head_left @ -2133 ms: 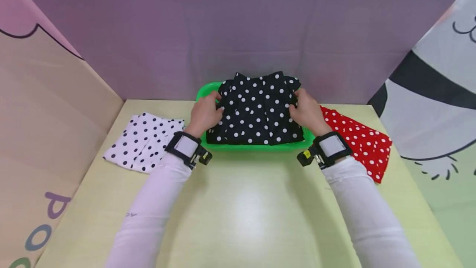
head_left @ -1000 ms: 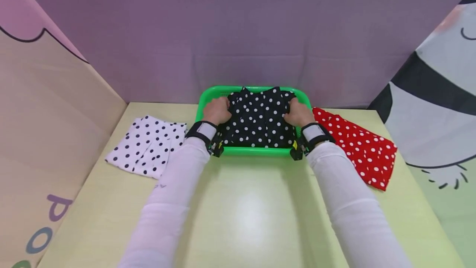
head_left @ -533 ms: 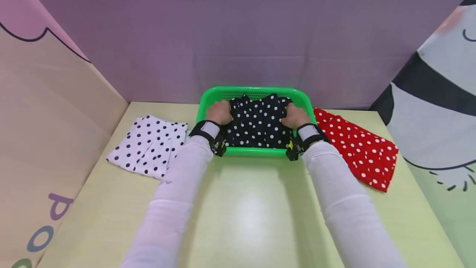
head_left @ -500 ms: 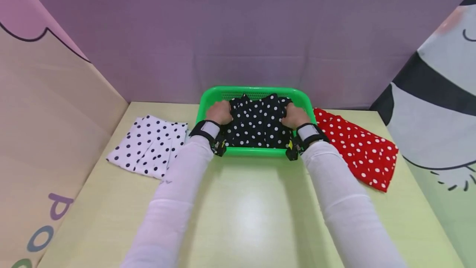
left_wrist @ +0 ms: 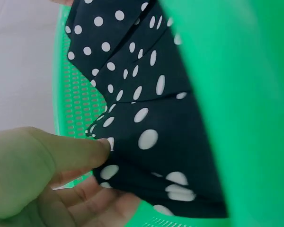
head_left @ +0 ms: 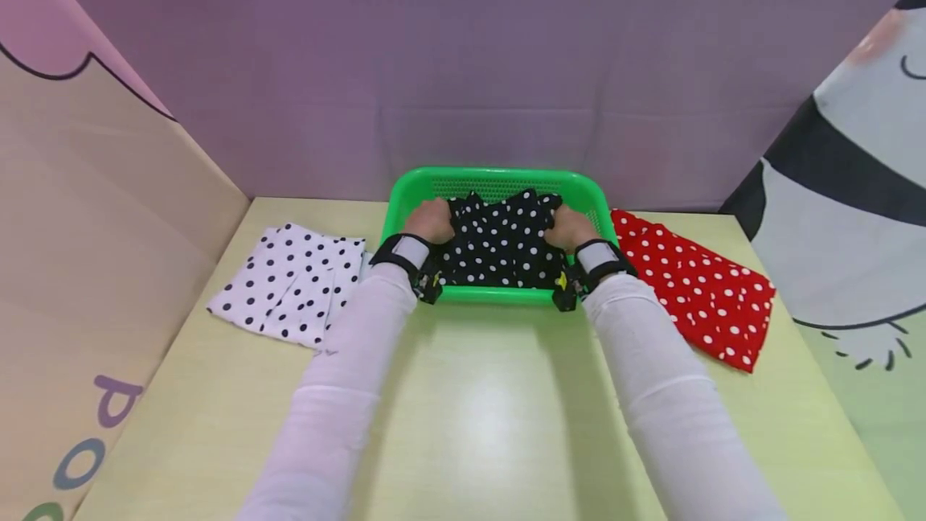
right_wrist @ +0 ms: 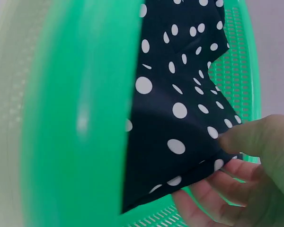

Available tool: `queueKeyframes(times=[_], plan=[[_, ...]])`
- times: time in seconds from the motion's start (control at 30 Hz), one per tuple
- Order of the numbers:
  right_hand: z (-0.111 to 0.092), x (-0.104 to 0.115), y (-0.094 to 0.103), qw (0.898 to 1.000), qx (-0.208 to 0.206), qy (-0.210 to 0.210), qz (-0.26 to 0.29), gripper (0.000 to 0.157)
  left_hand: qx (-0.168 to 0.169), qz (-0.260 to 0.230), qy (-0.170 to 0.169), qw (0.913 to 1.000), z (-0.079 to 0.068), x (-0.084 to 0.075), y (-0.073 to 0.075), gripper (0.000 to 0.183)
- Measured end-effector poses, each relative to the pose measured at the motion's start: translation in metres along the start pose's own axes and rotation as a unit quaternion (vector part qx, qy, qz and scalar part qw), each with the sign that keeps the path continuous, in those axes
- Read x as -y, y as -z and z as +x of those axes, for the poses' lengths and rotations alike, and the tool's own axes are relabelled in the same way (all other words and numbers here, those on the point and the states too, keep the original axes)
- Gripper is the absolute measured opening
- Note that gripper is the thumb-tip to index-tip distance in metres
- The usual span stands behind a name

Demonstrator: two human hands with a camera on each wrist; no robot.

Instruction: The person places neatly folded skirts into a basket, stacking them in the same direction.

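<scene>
A folded black polka-dot garment (head_left: 502, 241) lies low inside a green plastic basket (head_left: 499, 294) with perforated walls. My left hand (head_left: 432, 222) pinches the garment's left side; in the left wrist view the thumb (left_wrist: 80, 153) presses on top and the fingers curl beneath. At the opposite side my right hand (head_left: 570, 229) grips the cloth, thumb (right_wrist: 246, 139) above and fingers under the edge in the right wrist view. The basket's near rim (right_wrist: 80, 118) covers the garment's front part in both wrist views.
To the left on the pale table (head_left: 477, 392) lies a folded white garment with black dots (head_left: 289, 284), partly behind the left sleeve. A folded red garment with white dots (head_left: 698, 288) lies at right. A purple cloth backdrop (head_left: 492, 63) hangs behind the basket.
Both hands have lowered the black polka-dot garment from over the basket down into it, uncovering the far rim and wall. In the last half second they have sunk slightly further, the hands slightly closer together.
</scene>
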State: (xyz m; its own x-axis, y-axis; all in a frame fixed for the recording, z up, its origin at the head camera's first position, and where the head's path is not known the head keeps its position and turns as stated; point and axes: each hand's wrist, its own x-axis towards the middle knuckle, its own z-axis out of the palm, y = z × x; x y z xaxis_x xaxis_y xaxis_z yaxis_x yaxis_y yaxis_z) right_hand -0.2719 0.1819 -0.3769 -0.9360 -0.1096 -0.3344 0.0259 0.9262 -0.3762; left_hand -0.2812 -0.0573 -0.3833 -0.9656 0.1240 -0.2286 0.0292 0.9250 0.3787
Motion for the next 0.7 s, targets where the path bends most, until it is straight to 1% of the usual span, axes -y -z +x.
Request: queueKeyframes(times=[0.07, 0.17, 0.23, 0.3, 0.37, 0.43, 0.53, 0.6, 0.7], plan=[[0.001, -0.002, 0.001, 1.000, 0.014, -0.006, 0.013, 0.041, 0.014, -0.001, -0.010, 0.9999, -0.001, 0.001, 0.002, 0.011], [0.001, -0.003, 0.002, 0.998, 0.042, -0.017, 0.034, 0.049, 0.051, -0.004, -0.021, 0.9985, -0.003, 0.001, 0.007, 0.014], [0.001, -0.004, 0.003, 0.997, 0.062, -0.023, 0.049, 0.055, 0.074, 0.000, -0.026, 0.9970, -0.005, 0.001, 0.011, 0.026], [0.000, -0.005, 0.004, 0.995, 0.080, -0.024, 0.049, 0.058, 0.098, 0.005, -0.026, 0.9948, -0.006, 0.002, 0.013, 0.038], [-0.001, -0.006, 0.004, 0.994, 0.093, -0.025, 0.047, 0.060, 0.112, 0.011, -0.025, 0.9933, -0.007, 0.004, 0.015, 0.044], [-0.003, -0.007, 0.004, 0.994, 0.097, -0.024, 0.039, 0.061, 0.119, 0.021, -0.023, 0.9924, -0.007, 0.007, 0.015, 0.043], [-0.006, -0.007, 0.003, 0.996, 0.086, -0.020, 0.024, 0.062, 0.118, 0.040, -0.023, 0.9919, -0.010, 0.011, 0.015, 0.039], [-0.009, -0.006, 0.002, 0.998, 0.070, -0.004, 0.005, 0.059, 0.112, 0.053, -0.026, 0.9920, -0.012, 0.013, 0.015, 0.037], [-0.013, -0.004, 0.001, 0.998, 0.037, 0.036, -0.027, 0.052, 0.093, 0.060, -0.036, 0.9932, -0.018, 0.015, 0.017, 0.038]])
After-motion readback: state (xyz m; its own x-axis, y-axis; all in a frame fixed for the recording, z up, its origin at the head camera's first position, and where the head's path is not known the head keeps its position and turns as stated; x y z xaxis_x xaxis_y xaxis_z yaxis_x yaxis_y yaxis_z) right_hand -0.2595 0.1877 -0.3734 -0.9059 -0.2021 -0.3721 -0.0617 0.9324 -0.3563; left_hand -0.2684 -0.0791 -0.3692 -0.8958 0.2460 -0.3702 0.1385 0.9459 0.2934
